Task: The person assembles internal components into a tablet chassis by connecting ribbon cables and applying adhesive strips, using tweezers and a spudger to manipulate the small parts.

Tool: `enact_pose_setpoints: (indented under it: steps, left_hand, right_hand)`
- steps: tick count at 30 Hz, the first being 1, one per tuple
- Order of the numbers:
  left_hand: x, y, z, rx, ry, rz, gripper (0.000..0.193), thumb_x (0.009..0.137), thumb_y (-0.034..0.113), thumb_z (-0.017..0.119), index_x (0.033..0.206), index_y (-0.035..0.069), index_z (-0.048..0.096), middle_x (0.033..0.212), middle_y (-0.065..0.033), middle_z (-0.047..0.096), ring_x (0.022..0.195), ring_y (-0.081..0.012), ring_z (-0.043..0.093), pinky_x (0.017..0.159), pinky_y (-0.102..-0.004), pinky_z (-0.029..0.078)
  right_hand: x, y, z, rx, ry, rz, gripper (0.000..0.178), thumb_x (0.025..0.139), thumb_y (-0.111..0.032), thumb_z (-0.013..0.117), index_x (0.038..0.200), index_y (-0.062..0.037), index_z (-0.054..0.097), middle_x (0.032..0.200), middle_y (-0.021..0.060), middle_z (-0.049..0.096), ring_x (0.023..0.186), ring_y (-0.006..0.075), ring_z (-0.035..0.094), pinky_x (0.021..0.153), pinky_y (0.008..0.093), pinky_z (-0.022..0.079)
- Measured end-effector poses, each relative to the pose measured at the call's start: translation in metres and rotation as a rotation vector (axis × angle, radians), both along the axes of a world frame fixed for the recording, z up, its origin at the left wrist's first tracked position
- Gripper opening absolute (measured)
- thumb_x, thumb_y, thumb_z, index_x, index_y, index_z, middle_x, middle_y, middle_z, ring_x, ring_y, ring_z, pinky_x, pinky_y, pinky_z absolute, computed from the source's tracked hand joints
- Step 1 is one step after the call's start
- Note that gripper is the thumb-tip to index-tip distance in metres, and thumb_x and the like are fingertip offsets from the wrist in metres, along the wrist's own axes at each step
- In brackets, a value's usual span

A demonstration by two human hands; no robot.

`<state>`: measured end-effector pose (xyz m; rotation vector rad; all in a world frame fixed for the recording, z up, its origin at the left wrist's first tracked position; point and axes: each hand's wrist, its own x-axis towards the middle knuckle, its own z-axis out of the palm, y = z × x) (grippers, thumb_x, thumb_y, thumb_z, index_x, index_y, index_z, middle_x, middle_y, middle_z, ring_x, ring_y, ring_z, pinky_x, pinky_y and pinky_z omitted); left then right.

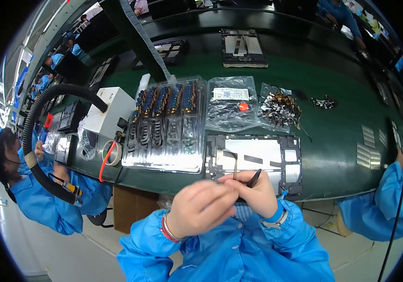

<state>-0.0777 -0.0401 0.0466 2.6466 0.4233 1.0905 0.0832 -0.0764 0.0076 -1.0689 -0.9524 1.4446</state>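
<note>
The blurred left hand [204, 207] meets the right hand [260, 195] at the fingertips; its fingers are drawn together, and whether they grip anything cannot be told. The right hand's fingers hold a slender black pointed tool [255, 177], while a thin, bent, brownish strip [235, 165] projects from between the hands. Just beyond, partly hidden by them, a flat rectangular black-framed device with silvery panels [290, 156] lies on the dark green counter [328, 141], beside a clear plastic tray [164, 165] of small parts.
</note>
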Motion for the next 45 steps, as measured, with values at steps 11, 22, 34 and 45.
enact_pose_setpoints:
  steps: [11, 22, 34, 45]
  left_hand:
    - [0.006, 0.008, 0.005, -0.1, 0.122, 0.073, 0.025, 0.066, 0.006, 0.067, 0.091, 0.004, 0.064, 0.09, -0.006, 0.063, 0.077, -0.022, 0.06, 0.066, -0.0306, 0.05]
    - [-0.005, -0.012, -0.005, 0.351, 0.148, 0.21, 0.021, 0.066, 0.01, 0.065, 0.086, 0.004, 0.064, 0.085, -0.0056, 0.063, 0.069, -0.0183, 0.059, 0.06, -0.0297, 0.047]
    - [-0.164, -0.053, -0.086, -0.099, 0.371, 1.236, 0.008, 0.079, 0.006, 0.058, 0.086, 0.004, 0.062, 0.082, -0.0117, 0.062, 0.08, -0.0297, 0.058, 0.071, -0.0377, 0.046]
    - [-0.051, -0.052, -0.049, -0.748, -0.176, 0.6, 0.051, 0.07, -0.004, 0.065, 0.119, 0.002, 0.052, 0.11, -0.015, 0.06, 0.088, -0.0236, 0.064, 0.067, -0.029, 0.052]
  right_hand:
    - [0.008, -0.025, 0.021, 0.264, -0.556, 0.058, 0.016, 0.077, -0.001, 0.052, 0.093, -0.0014, 0.057, 0.079, 0.0176, 0.059, 0.07, 0.035, 0.06, 0.059, 0.0355, 0.046]
    - [0.001, -0.034, 0.024, 0.273, -0.627, 0.163, 0.015, 0.073, 0.0, 0.054, 0.087, -0.0034, 0.052, 0.071, 0.0152, 0.057, 0.068, 0.0369, 0.055, 0.056, 0.0403, 0.042]
    - [0.024, -0.033, -0.009, 0.176, -0.325, 0.338, 0.056, 0.064, 0.01, 0.049, 0.12, 0.0016, 0.051, 0.092, 0.0135, 0.066, 0.087, 0.0253, 0.065, 0.076, 0.03, 0.051]
    - [0.005, -0.031, -0.034, 0.268, -0.185, 0.412, 0.048, 0.073, 0.006, 0.049, 0.121, -0.0036, 0.053, 0.094, 0.0067, 0.068, 0.062, 0.0124, 0.058, 0.051, 0.0224, 0.041]
